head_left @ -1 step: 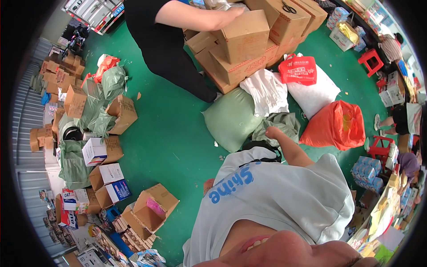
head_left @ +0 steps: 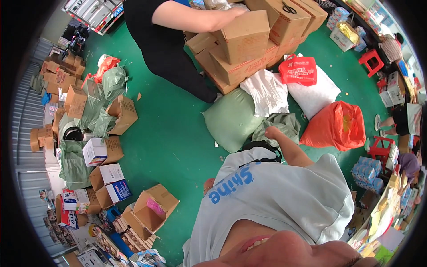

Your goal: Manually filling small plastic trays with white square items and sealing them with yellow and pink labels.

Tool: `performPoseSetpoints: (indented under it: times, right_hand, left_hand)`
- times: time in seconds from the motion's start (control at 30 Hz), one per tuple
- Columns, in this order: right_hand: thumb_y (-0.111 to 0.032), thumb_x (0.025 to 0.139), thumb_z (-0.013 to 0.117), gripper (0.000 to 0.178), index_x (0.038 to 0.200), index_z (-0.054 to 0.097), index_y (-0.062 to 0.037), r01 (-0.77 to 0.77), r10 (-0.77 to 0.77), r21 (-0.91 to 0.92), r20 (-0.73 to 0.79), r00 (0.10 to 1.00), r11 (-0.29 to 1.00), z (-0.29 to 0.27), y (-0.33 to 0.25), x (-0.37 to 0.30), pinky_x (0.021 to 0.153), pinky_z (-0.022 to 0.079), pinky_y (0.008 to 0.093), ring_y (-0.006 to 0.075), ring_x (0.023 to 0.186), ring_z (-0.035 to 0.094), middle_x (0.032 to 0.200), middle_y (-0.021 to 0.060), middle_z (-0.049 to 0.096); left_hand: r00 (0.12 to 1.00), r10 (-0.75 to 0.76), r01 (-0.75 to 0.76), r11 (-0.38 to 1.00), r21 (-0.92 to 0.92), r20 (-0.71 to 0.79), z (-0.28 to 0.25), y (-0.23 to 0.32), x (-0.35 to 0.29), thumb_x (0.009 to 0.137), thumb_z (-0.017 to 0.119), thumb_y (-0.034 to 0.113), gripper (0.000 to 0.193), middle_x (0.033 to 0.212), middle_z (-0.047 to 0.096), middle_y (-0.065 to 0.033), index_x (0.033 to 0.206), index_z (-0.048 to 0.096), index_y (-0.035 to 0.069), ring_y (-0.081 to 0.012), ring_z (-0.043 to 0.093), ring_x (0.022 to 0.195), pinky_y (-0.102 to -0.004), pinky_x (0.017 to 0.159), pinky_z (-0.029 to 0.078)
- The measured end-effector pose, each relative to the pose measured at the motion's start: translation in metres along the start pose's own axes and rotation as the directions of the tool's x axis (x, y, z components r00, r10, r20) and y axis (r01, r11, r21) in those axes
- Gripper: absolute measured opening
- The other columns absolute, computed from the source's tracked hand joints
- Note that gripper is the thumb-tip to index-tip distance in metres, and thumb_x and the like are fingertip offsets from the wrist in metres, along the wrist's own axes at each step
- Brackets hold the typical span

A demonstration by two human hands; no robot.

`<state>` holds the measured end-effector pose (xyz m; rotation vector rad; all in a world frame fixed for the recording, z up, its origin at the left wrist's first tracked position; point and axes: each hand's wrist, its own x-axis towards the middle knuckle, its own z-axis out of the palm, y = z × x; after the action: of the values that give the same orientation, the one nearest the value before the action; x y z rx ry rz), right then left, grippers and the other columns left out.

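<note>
My right hand [head_left: 271,132] is in front of my body, over a crumpled grey-green bag [head_left: 287,126]. It looks small and rounded, and its fingers cannot be made out. Whether it touches the bag is unclear. Only a sliver of my left hand [head_left: 208,185] shows beside my light grey shirt [head_left: 275,196]; the shirt hides the rest. Near my hands are a full pale green sack [head_left: 232,119], a white cloth or bag [head_left: 266,92] and an orange-red bag [head_left: 334,127]. Behind them a white sack [head_left: 318,91] carries a red bag [head_left: 298,70].
A co-worker in black [head_left: 164,58] reaches to stacked cardboard boxes [head_left: 243,38]; scissors [head_left: 289,7] lie on one. Open cartons [head_left: 155,207] and green sacks [head_left: 75,162] line the left. Red stools [head_left: 370,61] and a cluttered bench [head_left: 378,218] are at right. The floor [head_left: 155,129] is green.
The co-worker's bent arm has shifted very slightly to the left. My hands and the bags look the same.
</note>
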<state>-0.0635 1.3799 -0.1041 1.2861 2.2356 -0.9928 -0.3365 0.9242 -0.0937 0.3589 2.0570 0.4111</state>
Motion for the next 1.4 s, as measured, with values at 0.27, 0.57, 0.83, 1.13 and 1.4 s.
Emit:
performPoseSetpoints:
  times: [0.27,0.57,0.83,1.13,1.4]
  right_hand:
    - [-0.030,0.084,0.052,0.037,0.094,0.074,-0.0024,0.108,-0.101,-0.089,0.085,0.991,0.990,-0.048,0.049,0.063,0.089,0.054,0.0511,0.0437,0.099,0.067,0.105,0.0244,0.070]
    - [-0.027,0.085,0.052,0.036,0.098,0.075,-0.0025,-0.012,0.016,-0.068,0.068,0.998,0.998,-0.102,0.111,0.070,0.090,0.053,0.0515,0.0418,0.102,0.068,0.110,0.0229,0.071]
    - [-0.019,0.084,0.055,0.034,0.106,0.074,-0.0010,-0.018,0.059,-0.168,0.242,0.968,0.986,-0.124,0.122,0.090,0.092,0.054,0.0495,0.0401,0.111,0.066,0.118,0.0241,0.069]
    - [-0.029,0.086,0.050,0.037,0.091,0.073,0.0006,0.079,-0.067,-0.087,0.137,0.988,0.993,-0.167,0.096,0.140,0.086,0.054,0.0520,0.0440,0.097,0.068,0.104,0.0246,0.071]
    - [-0.028,0.085,0.050,0.037,0.095,0.072,0.0002,0.132,-0.130,-0.007,0.126,0.983,0.991,-0.200,0.082,0.177,0.089,0.053,0.0515,0.0437,0.102,0.067,0.105,0.0252,0.070]
  left_hand:
    - [0.998,0.052,-0.052,0.999,0.008,-0.046,0.035,0.094,0.041,0.089,0.072,0.039,0.046,0.110,0.075,-0.0141,0.119,0.072,0.005,-0.0247,0.072,0.097,-0.0345,0.087,0.056]
    - [0.839,0.543,-0.542,0.832,-0.116,-0.022,0.044,0.175,0.063,0.088,0.074,0.034,0.038,0.100,0.077,-0.0108,0.114,0.074,0.006,-0.0203,0.072,0.089,-0.0336,0.080,0.057]
    - [0.995,0.104,-0.105,0.994,0.035,0.010,0.043,0.202,0.088,0.087,0.067,0.043,0.041,0.092,0.077,-0.0111,0.109,0.076,0.009,-0.0214,0.073,0.078,-0.0345,0.074,0.058]
    - [0.997,0.071,-0.070,0.986,0.151,-0.005,0.047,0.259,0.135,0.088,0.066,0.047,0.045,0.108,0.075,-0.0147,0.112,0.075,0.010,-0.0298,0.071,0.104,-0.0396,0.093,0.054]
    - [0.996,0.086,-0.085,0.991,0.107,-0.006,0.060,0.285,0.132,0.087,0.069,0.046,0.045,0.107,0.075,-0.0144,0.112,0.074,0.009,-0.0291,0.072,0.101,-0.0386,0.090,0.055]
